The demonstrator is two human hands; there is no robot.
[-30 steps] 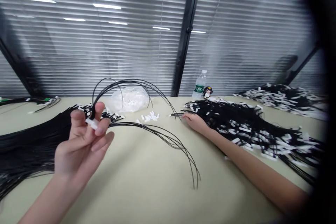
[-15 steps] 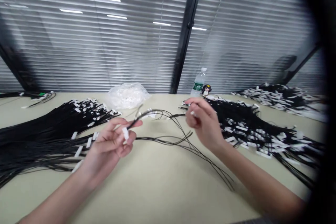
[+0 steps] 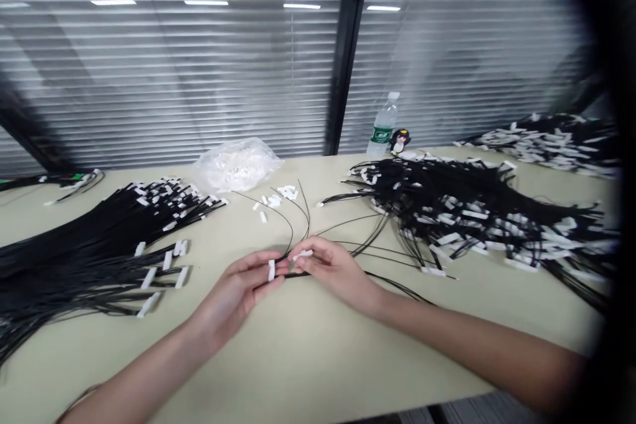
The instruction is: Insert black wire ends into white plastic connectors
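Note:
Thin black wires (image 3: 297, 275) run between my two hands above the middle of the table. My left hand (image 3: 241, 285) pinches them, and a white connector (image 3: 271, 270) stands upright at its fingertips. Close beside it, my right hand (image 3: 340, 271) is closed, with a small white connector piece (image 3: 302, 255) between thumb and fingers. Loose wire ends fan out beyond both hands. Whether the right-hand piece touches a wire is hidden by the fingers.
Black cable bundles with white connectors lie to the left (image 3: 94, 232) and right (image 3: 447, 192). Behind my hands are loose white connectors (image 3: 288, 193) and a clear plastic bag (image 3: 238, 165). A water bottle (image 3: 382, 126) and penguin figure (image 3: 399, 141) stand at the back by the blinds.
My hands, apart before, have come together at the middle. The right moved left and down with its small white piece; the left moved right with the wires. The view has shifted too.

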